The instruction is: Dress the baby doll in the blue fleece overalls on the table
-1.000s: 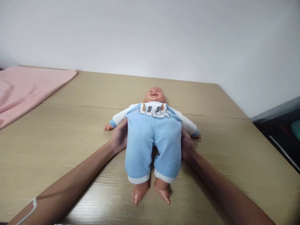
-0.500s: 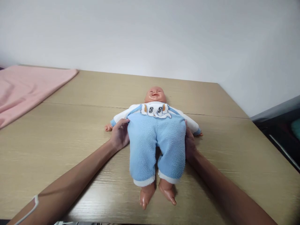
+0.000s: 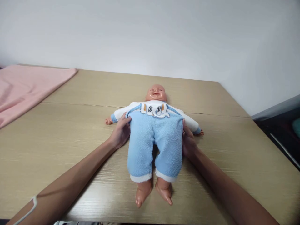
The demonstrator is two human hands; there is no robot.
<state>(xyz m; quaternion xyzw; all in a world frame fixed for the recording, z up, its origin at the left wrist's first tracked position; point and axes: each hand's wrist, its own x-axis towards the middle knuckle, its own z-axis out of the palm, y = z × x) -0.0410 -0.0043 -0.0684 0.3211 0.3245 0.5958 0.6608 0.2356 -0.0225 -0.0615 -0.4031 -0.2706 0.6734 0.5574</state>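
A baby doll (image 3: 156,93) lies on its back on the table, its head away from me and its bare feet towards me. It wears a white long-sleeved top (image 3: 123,111) with blue cuffs and fluffy light blue overalls (image 3: 142,147) with an elephant face on the bib. My left hand (image 3: 120,131) pinches the overalls' edge at the doll's waist, thumb on top. At the opposite side my right hand (image 3: 188,139) grips the other edge; some of its fingers are hidden behind the cloth. The waist is pulled out wide between both hands.
The wooden table (image 3: 70,137) has a seam running across it. A pink cloth (image 3: 30,87) lies at the far left. Behind the table rises a white wall (image 3: 150,37), and a dark object (image 3: 281,131) stands beyond the right edge.
The doll's legs and feet have shifted slightly left. My left hand has moved a little up along the overalls' edge, and my right hand slightly inward. Both keep their hold.
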